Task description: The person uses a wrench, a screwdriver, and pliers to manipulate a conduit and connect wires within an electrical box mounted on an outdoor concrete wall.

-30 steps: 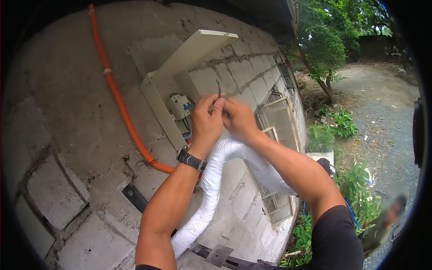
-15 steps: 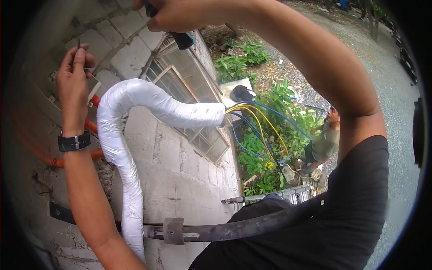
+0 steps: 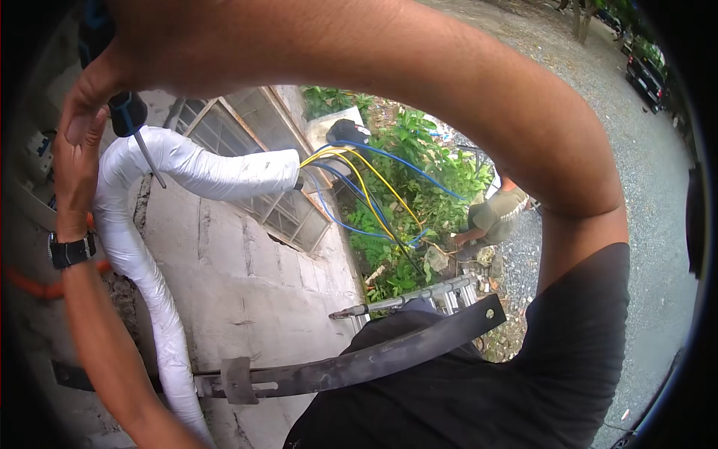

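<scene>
Item: screwdriver [image 3: 128, 114], black handle with blue accents, slim metal shank. Location: upper left of the view, in front of the bend of a white-wrapped conduit [image 3: 224, 176]. Long axis: slanting, handle end uppermost, shank running down and rightward; tip points to the lower right of the view, just below the inner side of the bend.

Right hand [image 3: 99, 81]: reached across the top of the view; grip closed round the screwdriver handle.

Left hand [image 3: 76, 173]: raised, fingers overlapping the right hand; state of its grip not determinable. Black watch [image 3: 71, 251] at the wrist.

Surroundings: conduit's free end directed right, yellow wires [image 3: 396, 194] and blue wires [image 3: 419, 171] issuing from it. Orange corrugated tube [image 3: 45, 289], lower left. Breaker [image 3: 39, 150], left edge, partly hidden. Dark flat strap [image 3: 374, 363], low, roughly crosswise. Block wall [image 3: 239, 262] with framed window. Co-worker [image 3: 502, 213] in olive shirt, beyond the greenery.
</scene>
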The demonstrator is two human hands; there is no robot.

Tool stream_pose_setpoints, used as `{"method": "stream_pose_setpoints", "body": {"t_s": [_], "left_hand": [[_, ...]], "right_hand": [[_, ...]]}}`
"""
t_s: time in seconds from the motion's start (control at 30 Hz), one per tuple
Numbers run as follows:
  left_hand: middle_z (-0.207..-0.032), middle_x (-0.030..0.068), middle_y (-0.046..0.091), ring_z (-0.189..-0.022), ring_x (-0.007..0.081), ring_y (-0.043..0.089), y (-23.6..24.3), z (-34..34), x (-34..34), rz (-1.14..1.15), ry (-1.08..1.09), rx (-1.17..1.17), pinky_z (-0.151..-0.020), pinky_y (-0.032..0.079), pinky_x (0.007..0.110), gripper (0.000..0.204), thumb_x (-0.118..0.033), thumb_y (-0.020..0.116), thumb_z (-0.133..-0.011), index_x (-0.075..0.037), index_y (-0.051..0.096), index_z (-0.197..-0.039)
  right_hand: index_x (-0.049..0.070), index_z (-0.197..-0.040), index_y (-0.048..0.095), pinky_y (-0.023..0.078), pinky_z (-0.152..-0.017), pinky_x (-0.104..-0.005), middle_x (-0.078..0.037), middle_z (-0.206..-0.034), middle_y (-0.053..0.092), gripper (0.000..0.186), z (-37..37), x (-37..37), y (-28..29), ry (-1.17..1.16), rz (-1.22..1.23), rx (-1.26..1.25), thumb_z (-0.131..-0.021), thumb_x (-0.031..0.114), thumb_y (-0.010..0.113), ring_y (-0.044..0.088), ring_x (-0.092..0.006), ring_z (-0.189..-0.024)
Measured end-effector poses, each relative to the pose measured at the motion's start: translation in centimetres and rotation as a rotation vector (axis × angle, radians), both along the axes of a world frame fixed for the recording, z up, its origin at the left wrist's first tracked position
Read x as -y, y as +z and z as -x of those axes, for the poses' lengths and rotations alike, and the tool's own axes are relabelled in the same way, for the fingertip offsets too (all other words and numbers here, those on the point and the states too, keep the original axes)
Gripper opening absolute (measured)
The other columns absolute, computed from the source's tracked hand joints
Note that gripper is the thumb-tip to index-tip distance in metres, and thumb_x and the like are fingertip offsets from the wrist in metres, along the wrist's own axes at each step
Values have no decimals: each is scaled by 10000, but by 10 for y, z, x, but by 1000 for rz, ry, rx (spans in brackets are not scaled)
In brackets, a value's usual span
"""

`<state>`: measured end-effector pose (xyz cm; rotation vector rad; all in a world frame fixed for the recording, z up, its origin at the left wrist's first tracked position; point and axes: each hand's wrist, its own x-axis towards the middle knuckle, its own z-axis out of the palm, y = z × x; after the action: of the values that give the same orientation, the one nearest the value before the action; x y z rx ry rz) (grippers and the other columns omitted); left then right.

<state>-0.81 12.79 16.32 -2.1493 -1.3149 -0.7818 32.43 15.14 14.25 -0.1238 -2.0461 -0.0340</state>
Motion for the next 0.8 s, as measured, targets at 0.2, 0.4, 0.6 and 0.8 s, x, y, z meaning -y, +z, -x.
{"method": "stream_pose_setpoints", "body": {"t_s": [0.2, 0.4, 0.6, 0.8], "left_hand": [[-1400, 157, 609, -1367, 240, 523, -18, 11, 15, 276, -15, 144, -1162, 361, 366, 793, -612, 349, -1098, 79, 480, -1465], [-1267, 121, 648, -1151, 214, 620, -12, -48, 31, 255, -329, 349, -1029, 454, 342, 799, -686, 469, -1019, 45, 636, -1294], [-1302, 146, 582, -1197, 253, 607, 4, -54, 40, 250, -262, 352, -1006, 497, 384, 1006, -839, 720, -745, 51, 643, -1206], [-1276, 141, 569, -1179, 281, 623, -8, -66, 43, 154, -4, 131, -950, 554, 416, 852, -658, 878, -702, 5, 651, -1186]], "right_hand": [[-34, -1133, 593, 572, -872, -468, -243, -1120, 659, 545, 13, 9, 5, 71, -53, -206, -788, 296, 856, 688, -415, -1050], [13, -1114, 547, 549, -828, -484, -206, -1074, 622, 587, 27, 3, 19, 185, -93, -314, -747, 288, 912, 662, -431, -1005], [21, -1079, 538, 524, -774, -423, -154, -1012, 614, 682, 33, -9, 7, 226, -16, -410, -668, 354, 969, 637, -352, -907], [14, -1077, 507, 519, -656, -333, -80, -878, 592, 683, 42, -48, -26, 279, 570, -406, -750, 422, 945, 588, -147, -744]]}}
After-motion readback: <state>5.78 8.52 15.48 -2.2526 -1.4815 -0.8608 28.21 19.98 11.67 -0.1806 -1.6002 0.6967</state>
